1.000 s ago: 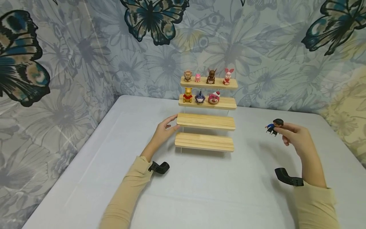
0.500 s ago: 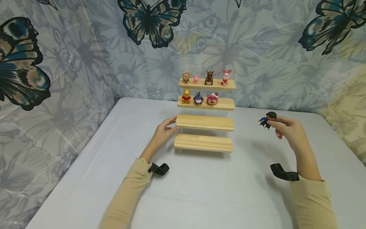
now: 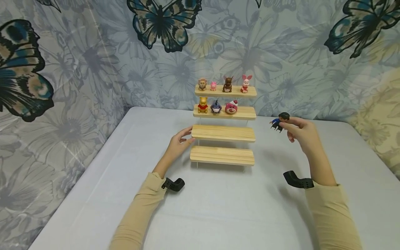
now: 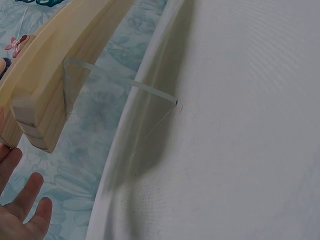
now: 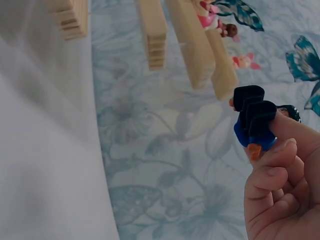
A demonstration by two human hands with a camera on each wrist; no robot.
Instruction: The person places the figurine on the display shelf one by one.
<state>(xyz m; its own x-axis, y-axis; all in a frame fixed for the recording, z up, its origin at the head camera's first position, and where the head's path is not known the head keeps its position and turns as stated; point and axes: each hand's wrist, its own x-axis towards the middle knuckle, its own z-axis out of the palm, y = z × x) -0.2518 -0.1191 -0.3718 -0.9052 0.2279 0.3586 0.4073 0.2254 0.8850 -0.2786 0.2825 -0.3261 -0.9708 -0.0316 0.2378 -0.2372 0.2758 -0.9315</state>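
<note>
In the head view a tiered wooden display stand (image 3: 223,134) shows pale planks on clear supports. My left hand (image 3: 178,144) holds the left end of the second-lowest plank between thumb and index finger. Its other fingers (image 4: 34,192) lie loose beside the wood in the left wrist view. To the right of the stand, my right hand (image 3: 301,133) pinches a small figurine (image 3: 276,122) with black hair, a blue top and black legs, raised over the table. The right wrist view shows the figurine (image 5: 256,112) legs toward the camera, the fingertips partly covering its head.
On the top plank sit several small figurines, among them a brown kangaroo (image 3: 227,85) and a pink-eared piglet (image 3: 245,84). The plank below carries a yellow bear (image 3: 202,105), a blue donkey (image 3: 216,107) and a pink bear (image 3: 231,107). White cloth covers the table (image 3: 218,208).
My right hand has carried the black-haired figurine left and farther back, closer to the stand. The left hand stays at the same plank end. The head view has shifted slightly.
</note>
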